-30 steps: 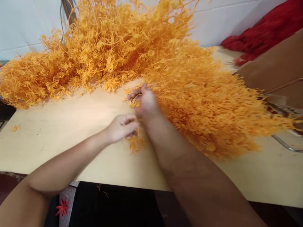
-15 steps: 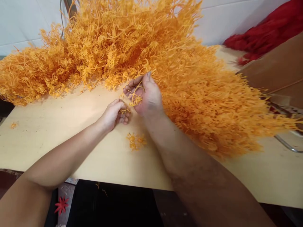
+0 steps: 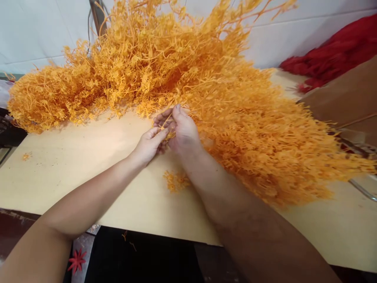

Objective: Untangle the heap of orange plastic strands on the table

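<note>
A thin orange plastic flower stem [image 3: 167,120] runs between my two hands above the table. My right hand [image 3: 185,127] is closed around it, thumb up and fingers curled. From the left, my left hand [image 3: 149,143] meets it, thumb and finger pinched on the small orange blossoms at the stem's end; its other fingers are partly hidden. Just below my right wrist, a few loose orange blossoms [image 3: 175,181] lie on the table. Behind and to the right of my hands spreads a large heap of orange artificial flower sprays [image 3: 259,129].
The pale wooden table [image 3: 73,165] carries the heap along its back. A red pile [image 3: 338,51] and a brown cardboard box [image 3: 344,90] stand at the right rear. One small orange blossom [image 3: 26,156] lies at the far left. A red star-shaped piece [image 3: 77,260] is down below the table edge.
My left hand has moved up and right to the right hand, and now pinches at the blossoms there. My right hand keeps its hold. The view has shifted slightly.
</note>
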`<control>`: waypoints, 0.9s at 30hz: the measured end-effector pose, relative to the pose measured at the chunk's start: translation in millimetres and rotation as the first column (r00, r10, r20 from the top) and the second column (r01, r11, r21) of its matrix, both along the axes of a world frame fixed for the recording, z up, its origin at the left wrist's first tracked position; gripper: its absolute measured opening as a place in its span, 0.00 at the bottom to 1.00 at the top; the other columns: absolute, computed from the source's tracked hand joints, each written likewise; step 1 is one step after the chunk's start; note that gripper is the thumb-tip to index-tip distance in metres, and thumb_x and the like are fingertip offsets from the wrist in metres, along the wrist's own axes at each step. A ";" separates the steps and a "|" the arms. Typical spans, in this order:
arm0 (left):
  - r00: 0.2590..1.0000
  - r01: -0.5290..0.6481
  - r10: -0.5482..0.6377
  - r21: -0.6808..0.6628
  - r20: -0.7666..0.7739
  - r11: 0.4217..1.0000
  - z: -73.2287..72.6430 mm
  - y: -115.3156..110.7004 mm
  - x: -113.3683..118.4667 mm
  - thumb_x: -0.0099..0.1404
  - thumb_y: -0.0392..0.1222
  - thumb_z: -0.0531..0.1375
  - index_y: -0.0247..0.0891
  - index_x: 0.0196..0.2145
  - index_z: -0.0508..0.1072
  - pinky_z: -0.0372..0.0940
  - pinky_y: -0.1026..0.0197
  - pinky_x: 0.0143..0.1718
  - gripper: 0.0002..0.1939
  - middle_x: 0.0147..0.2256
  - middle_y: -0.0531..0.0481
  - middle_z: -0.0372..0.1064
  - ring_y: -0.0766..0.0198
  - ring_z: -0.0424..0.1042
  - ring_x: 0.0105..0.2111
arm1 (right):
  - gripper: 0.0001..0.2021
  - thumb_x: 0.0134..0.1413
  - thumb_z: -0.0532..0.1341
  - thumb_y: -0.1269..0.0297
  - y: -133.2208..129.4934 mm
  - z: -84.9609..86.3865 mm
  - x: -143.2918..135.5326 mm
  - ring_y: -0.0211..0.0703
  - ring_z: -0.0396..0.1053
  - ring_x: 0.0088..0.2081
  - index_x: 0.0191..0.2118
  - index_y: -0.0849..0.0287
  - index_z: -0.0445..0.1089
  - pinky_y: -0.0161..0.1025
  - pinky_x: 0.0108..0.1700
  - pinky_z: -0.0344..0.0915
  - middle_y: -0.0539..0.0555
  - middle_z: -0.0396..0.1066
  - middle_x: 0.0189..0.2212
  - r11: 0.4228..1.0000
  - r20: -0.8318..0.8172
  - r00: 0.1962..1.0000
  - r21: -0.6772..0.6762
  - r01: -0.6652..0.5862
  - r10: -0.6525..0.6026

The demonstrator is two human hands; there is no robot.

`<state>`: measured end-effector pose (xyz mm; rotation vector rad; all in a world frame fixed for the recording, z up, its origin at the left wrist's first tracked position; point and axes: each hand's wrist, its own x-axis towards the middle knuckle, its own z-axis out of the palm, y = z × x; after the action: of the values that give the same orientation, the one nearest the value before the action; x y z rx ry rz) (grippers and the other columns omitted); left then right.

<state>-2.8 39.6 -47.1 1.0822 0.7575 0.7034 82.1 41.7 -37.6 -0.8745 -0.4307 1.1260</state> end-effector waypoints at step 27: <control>0.938 0.294 -0.259 0.133 -0.229 0.947 71.4 -54.3 -60.8 0.63 0.42 0.50 0.37 0.21 0.58 0.49 0.71 0.17 0.14 0.17 0.57 0.51 0.76 0.53 0.16 | 0.17 0.61 0.52 0.57 28.4 -25.1 24.9 0.29 0.55 0.14 0.22 0.57 0.53 0.29 0.19 0.63 0.42 0.54 0.13 0.984 0.013 0.993 -0.129 0.121 -0.120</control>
<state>-63.6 -14.6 24.3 1.4003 0.7141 0.4198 107.0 70.1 -62.6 -1.0044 -0.3072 1.0486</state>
